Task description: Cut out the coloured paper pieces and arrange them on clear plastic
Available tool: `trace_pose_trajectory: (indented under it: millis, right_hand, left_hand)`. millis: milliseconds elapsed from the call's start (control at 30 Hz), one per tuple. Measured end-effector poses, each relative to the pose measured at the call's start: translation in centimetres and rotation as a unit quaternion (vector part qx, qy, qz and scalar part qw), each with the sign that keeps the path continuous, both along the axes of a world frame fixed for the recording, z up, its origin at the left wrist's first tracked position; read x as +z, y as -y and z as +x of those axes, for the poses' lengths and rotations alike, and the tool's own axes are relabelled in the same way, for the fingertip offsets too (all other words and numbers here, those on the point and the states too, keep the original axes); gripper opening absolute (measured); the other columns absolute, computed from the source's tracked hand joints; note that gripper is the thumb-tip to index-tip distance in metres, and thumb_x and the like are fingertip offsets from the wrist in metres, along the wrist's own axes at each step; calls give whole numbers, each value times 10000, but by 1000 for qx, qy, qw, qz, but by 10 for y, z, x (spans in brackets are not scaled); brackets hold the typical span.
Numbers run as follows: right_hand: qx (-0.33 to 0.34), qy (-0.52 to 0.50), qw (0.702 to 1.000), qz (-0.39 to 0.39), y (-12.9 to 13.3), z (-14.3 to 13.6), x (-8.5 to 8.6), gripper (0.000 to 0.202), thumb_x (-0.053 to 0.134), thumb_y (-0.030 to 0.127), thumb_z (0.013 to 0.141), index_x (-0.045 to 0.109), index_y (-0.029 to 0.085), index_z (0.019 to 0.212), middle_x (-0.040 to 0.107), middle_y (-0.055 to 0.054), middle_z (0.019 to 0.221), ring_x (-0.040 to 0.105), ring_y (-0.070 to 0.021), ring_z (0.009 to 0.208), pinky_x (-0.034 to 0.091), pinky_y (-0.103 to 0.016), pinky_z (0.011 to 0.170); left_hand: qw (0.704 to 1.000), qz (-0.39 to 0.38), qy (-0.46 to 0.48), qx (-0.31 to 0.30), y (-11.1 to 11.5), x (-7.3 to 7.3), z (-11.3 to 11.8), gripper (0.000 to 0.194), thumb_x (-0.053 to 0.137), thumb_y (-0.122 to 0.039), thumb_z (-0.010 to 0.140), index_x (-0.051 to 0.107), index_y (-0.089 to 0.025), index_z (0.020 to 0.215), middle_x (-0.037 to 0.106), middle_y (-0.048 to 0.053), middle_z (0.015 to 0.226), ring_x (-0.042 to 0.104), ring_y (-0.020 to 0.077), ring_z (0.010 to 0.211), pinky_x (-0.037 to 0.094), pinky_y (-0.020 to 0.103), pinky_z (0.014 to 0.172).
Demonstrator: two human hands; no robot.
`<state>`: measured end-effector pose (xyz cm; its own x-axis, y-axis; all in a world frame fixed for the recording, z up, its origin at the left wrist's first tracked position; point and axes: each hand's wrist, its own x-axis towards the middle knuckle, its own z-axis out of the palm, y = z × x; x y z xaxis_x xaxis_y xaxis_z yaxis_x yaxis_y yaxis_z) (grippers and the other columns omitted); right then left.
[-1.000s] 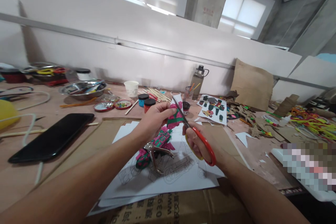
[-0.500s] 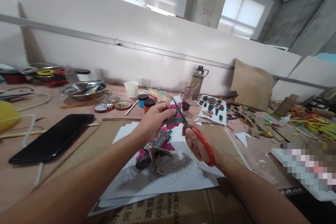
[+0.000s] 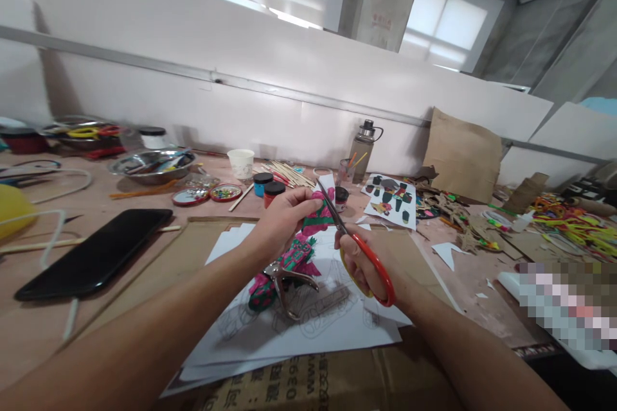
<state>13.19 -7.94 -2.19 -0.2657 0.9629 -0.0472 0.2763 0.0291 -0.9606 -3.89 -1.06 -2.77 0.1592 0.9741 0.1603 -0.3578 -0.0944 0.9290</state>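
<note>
Between its fingertips, my left hand (image 3: pixel 289 212) pinches a small pink and green paper piece (image 3: pixel 317 221) with a white edge. My right hand (image 3: pixel 361 263) grips scissors (image 3: pixel 375 263) with red and yellow handles. Their blades point up and left, lying against the paper's right side. Below the hands, a metal hole punch (image 3: pixel 284 282) rests on pink and green coloured pieces (image 3: pixel 299 255). These lie on white sheets (image 3: pixel 357 327) with pencil drawings.
A black phone (image 3: pixel 96 253) lies at left. Behind the hands stand paint jars (image 3: pixel 274 192), a paper cup (image 3: pixel 241 164) and a bottle (image 3: pixel 362 151). A printed sheet (image 3: pixel 391 202) and colourful cords (image 3: pixel 578 225) are at right. Cardboard (image 3: pixel 270 385) is under the sheets.
The lower part of the pink and green paper has shifted slightly left in my left hand. My right hand and the scissors are nearly unmoved.
</note>
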Motion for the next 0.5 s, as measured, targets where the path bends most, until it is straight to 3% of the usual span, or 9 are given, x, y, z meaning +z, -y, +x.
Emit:
trace_pose_trajectory:
  millis: [233,500]
  right_hand:
    - [-25,-24,998,-49,3,-5,8,416,579,592,811,358,239,808,357,80,586,315,-64,428,260,-198,385]
    - [23,-15,1000,-1,0,2,-3,451,530,661,858,380,235,864,364,84,597,301,-60,425,292,-196,393]
  left_hand:
    - [1000,-10,13,5,-1,3,-1,219,809,-295,654,635,-168,689,631,4,622,580,119,553,466,231,521]
    - [1000,-6,14,2,-1,3,0,226,816,-262,622,614,-171,664,634,-3,620,609,134,574,483,242,531]
